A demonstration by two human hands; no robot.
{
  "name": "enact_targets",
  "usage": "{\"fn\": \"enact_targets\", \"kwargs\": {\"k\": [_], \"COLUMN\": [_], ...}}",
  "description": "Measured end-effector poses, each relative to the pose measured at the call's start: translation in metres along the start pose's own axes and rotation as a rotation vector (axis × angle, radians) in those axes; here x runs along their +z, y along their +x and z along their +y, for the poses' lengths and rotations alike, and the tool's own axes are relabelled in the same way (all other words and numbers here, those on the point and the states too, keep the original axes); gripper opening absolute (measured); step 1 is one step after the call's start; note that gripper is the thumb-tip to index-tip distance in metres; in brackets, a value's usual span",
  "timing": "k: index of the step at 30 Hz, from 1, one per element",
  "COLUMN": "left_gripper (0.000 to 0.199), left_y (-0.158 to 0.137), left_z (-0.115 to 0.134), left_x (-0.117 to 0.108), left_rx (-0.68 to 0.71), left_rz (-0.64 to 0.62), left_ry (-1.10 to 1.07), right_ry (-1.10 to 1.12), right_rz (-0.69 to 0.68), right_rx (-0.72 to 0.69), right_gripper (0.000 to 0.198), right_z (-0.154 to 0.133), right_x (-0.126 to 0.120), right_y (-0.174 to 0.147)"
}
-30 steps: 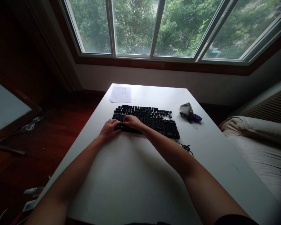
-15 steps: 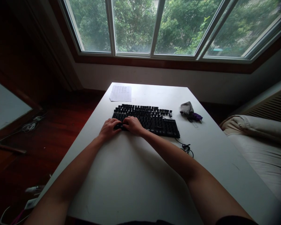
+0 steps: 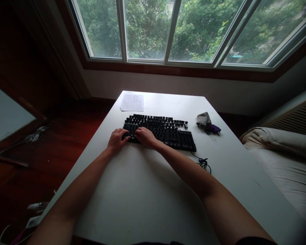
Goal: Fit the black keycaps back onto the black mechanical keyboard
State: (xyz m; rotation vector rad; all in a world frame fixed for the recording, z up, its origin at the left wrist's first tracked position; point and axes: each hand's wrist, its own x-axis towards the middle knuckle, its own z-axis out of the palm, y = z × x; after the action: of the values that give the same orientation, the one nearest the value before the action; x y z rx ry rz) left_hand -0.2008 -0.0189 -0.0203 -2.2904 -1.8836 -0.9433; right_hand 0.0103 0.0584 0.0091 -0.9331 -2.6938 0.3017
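A black computer keyboard (image 3: 178,139) lies on the white table. My left hand (image 3: 116,139) is at its left front corner, thumb and index finger around that corner and a gap between them. Just to the right, my right hand (image 3: 145,136) rests over the keyboard's left part with its fingers curled down and together. Whatever is between those fingertips is hidden. Behind the keyboard, loose black keycaps (image 3: 153,119) stand in uneven rows. The keyboard's black cable (image 3: 204,163) lies coiled by its right end.
A printed sheet of paper (image 3: 132,102) lies at the table's far left corner. A grey cloth (image 3: 203,119) and a small purple item (image 3: 214,129) sit to the right. Beyond the white table (image 3: 142,190) are a window and, at right, a light-coloured cushioned seat (image 3: 277,163).
My left thumb and index finger have spread a little further apart at the keyboard's corner. The right hand stays nearly in place. The view has shifted slightly.
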Motion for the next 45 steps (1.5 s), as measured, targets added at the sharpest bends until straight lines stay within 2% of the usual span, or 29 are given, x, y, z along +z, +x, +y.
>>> {"fn": "enact_targets", "kwargs": {"k": [7,17,22,26,31,39,45], "left_gripper": [0.025,0.035,0.035,0.034,0.037,0.047,0.044], "left_y": [-0.001,-0.004,-0.004,-0.003,-0.002,-0.002,-0.001], "left_z": [-0.001,0.002,0.002,0.008,0.014,0.013,0.007], "left_x": [0.002,0.001,0.0,0.0,-0.001,-0.001,-0.001], "left_rx": [0.012,0.193,0.222,0.245,0.262,0.253,0.248], "left_rz": [-0.004,-0.076,-0.081,-0.084,-0.096,-0.119,-0.124], "left_ry": [0.003,0.006,0.035,0.09,0.128,0.129,0.109], "right_ry": [0.079,0.166,0.191,0.166,0.062,-0.061,-0.134], "right_rz": [0.085,0.168,0.119,0.164,0.115,0.043,-0.009], "right_rx": [0.019,0.008,-0.027,0.067,0.176,0.178,0.223], "right_gripper": [0.01,0.015,0.011,0.013,0.014,0.016,0.016], "right_z": [0.002,0.014,0.032,0.051,0.064,0.063,0.055], "right_x": [0.006,0.018,0.009,-0.003,-0.01,-0.002,0.002], "right_y": [0.0,-0.003,0.002,0.017,0.041,0.072,0.084]}}
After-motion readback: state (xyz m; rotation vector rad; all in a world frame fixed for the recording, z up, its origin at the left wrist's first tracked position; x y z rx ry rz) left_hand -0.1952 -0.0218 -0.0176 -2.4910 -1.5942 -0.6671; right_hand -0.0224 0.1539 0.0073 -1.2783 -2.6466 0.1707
